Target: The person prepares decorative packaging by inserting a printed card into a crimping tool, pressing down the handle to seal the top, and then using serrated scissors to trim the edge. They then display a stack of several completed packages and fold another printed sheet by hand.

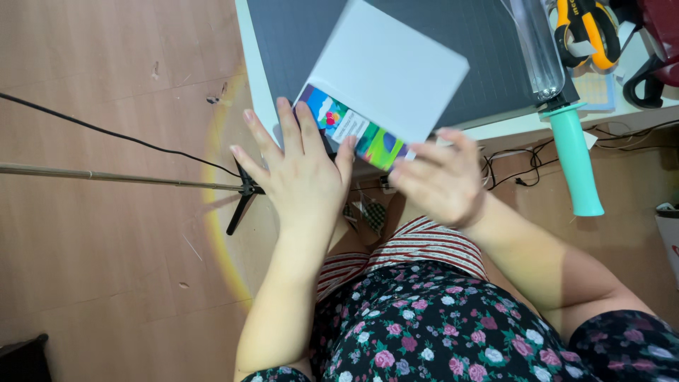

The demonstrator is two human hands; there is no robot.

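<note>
A white sheet of paper (pixel 385 71) lies tilted over a colourful booklet (pixel 353 131) at the near edge of a dark grey cutting mat (pixel 488 49). My left hand (pixel 300 173) rests flat, fingers spread, with its fingertips on the booklet's left end. My right hand (pixel 442 180) is blurred, its fingers curled at the lower right corner of the paper and booklet. Whether it grips them I cannot tell.
A white table (pixel 516 127) carries the mat. A clear tube with a teal handle (pixel 573 159) sticks out over the table edge on the right. Yellow-and-black scissors (pixel 587 28) lie at the back right. A tripod (pixel 240 191) and cables stand on the wooden floor.
</note>
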